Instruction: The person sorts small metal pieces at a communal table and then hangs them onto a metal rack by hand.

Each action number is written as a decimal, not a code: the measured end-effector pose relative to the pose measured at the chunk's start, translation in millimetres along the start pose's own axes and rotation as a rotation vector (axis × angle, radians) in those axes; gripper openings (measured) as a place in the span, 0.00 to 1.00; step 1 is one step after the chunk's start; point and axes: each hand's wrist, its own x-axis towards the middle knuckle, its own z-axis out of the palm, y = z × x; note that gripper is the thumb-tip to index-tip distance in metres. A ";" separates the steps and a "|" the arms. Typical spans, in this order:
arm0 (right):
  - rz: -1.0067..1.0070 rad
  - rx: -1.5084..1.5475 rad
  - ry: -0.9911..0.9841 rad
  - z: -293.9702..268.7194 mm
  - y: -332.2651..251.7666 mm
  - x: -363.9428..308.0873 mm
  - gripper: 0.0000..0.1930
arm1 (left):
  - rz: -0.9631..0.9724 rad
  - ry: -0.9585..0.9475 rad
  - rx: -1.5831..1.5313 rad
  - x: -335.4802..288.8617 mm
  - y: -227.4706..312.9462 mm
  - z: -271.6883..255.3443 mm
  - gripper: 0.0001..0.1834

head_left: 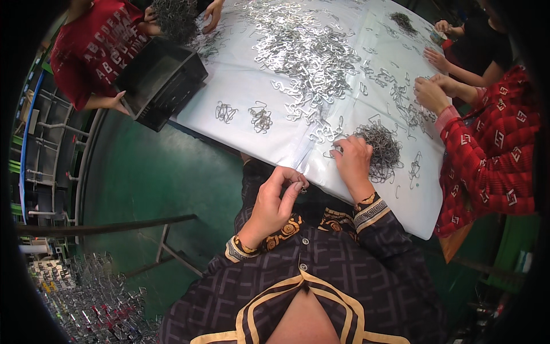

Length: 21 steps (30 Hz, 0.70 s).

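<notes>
My left hand [274, 202] is closed in a pinch at the near edge of the white-covered table [229, 142]. A small metal piece shows at its fingertips, too small to make out fully. My right hand [354, 163] reaches over the tabletop with its fingers curled together near some loose hooks; what is between the fingertips is hidden. Right beside it lies a tangled heap of dark bent wire pieces [382, 153]. Beyond both hands spreads a large pile of silver S-shaped metal hooks [309, 57].
Two small wire clusters [260, 117] lie left of the hooks. At the far left a person in red holds a black plastic crate [157, 83] at the table edge. Co-workers' hands [432, 92] work along the right side. A rack of metal parts [94, 298] stands lower left.
</notes>
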 end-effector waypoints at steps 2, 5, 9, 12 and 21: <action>0.022 0.010 -0.041 2.9 0.2 0.6 0.07 | -0.041 0.008 -0.012 -2.1 0.3 -2.0 0.02; 0.020 -0.016 -0.056 0.9 -3.6 2.5 0.06 | -0.028 0.006 -0.003 -1.5 -2.5 -2.7 0.03; -0.074 -0.194 -0.153 6.1 -4.4 10.4 0.04 | 0.022 -0.003 0.017 -0.8 -5.4 -2.9 0.03; -0.136 -0.268 -0.170 8.9 -1.6 13.1 0.03 | 0.014 -0.015 0.025 -1.0 -3.3 -3.3 0.02; -0.307 -0.465 -0.226 -13.9 -18.0 22.9 0.05 | 0.032 -0.006 0.004 -2.6 -8.8 -4.8 0.02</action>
